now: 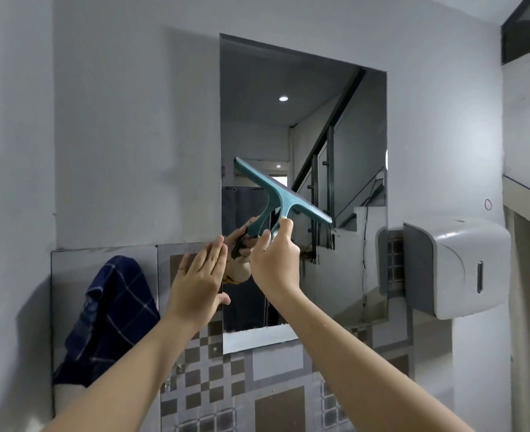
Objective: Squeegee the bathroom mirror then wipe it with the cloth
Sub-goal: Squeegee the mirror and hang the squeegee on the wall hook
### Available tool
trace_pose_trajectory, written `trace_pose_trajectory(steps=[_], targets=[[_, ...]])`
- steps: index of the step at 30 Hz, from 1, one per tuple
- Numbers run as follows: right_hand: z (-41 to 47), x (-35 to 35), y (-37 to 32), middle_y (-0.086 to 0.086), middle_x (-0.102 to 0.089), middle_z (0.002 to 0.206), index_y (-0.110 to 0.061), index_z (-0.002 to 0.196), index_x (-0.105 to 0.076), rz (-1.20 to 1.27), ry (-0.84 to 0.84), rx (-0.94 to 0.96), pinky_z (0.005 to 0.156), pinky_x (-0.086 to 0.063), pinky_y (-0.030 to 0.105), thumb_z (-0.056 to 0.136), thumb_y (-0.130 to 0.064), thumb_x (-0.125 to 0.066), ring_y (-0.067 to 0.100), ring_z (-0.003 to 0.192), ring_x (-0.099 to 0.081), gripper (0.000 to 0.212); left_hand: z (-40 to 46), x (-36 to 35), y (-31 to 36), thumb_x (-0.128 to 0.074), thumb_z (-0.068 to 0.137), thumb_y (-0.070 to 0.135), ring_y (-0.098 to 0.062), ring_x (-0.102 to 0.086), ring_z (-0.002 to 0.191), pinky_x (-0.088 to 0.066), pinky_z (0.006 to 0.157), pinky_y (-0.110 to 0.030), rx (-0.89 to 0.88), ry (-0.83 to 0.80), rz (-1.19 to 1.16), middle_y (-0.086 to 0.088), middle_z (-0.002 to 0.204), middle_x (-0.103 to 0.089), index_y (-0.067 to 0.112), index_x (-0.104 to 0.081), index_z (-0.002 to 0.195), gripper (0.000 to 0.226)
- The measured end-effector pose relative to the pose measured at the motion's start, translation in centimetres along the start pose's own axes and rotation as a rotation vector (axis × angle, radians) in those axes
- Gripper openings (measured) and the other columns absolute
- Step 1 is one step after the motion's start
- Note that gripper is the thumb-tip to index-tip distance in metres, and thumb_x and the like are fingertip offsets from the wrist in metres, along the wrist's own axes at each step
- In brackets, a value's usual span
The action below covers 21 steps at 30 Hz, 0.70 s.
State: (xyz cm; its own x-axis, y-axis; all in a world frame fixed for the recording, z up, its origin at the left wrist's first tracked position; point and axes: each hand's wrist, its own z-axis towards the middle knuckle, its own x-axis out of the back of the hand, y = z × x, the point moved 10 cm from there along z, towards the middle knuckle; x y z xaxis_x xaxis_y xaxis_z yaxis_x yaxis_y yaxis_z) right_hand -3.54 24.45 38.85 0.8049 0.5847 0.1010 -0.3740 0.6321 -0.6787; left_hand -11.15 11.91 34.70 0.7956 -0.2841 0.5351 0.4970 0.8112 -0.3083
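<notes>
The rectangular mirror (301, 98) hangs on the grey wall and reflects a staircase and a ceiling light. My right hand (276, 257) grips the handle of a teal squeegee (284, 191), whose blade lies tilted across the mirror's lower middle, high end at the left. My left hand (199, 275) is flat, fingers together, resting at the mirror's lower left edge and holding nothing. A dark blue checked cloth (111, 319) hangs on the wall to the left, below the mirror's height.
A white and grey paper dispenser (453, 269) is mounted on the wall just right of the mirror. Patterned grey and brown tiles (213, 381) cover the wall below. A ledge (528, 194) juts out at the far right.
</notes>
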Motion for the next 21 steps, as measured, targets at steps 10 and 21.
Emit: trace_pose_trajectory(steps=[10, 21], targets=[[-0.5, 1.4, 0.5, 0.001, -0.055, 0.06, -0.016, 0.145, -0.03, -0.344, -0.071, 0.232, 0.042, -0.041, 0.026, 0.099, -0.025, -0.04, 0.016, 0.049, -0.052, 0.047, -0.4, 0.0, 0.3, -0.089, 0.047, 0.036, -0.032, -0.039, 0.131, -0.032, 0.101, -0.05, 0.027, 0.025, -0.012, -0.014, 0.145, -0.037, 0.002, -0.04, 0.136, 0.108], [1.6, 5.0, 2.9, 0.008, -0.052, 0.058, -0.017, 0.143, -0.038, -0.628, -0.136, 0.526, 0.036, -0.023, 0.018, 0.097, -0.025, -0.046, 0.02, 0.041, -0.046, 0.047, -2.0, -1.1, 0.1, -0.086, 0.052, 0.041, -0.032, -0.046, 0.126, -0.036, 0.097, -0.052, 0.055, 0.019, -0.038, -0.013, 0.14, -0.047, 0.009, -0.043, 0.137, 0.1]])
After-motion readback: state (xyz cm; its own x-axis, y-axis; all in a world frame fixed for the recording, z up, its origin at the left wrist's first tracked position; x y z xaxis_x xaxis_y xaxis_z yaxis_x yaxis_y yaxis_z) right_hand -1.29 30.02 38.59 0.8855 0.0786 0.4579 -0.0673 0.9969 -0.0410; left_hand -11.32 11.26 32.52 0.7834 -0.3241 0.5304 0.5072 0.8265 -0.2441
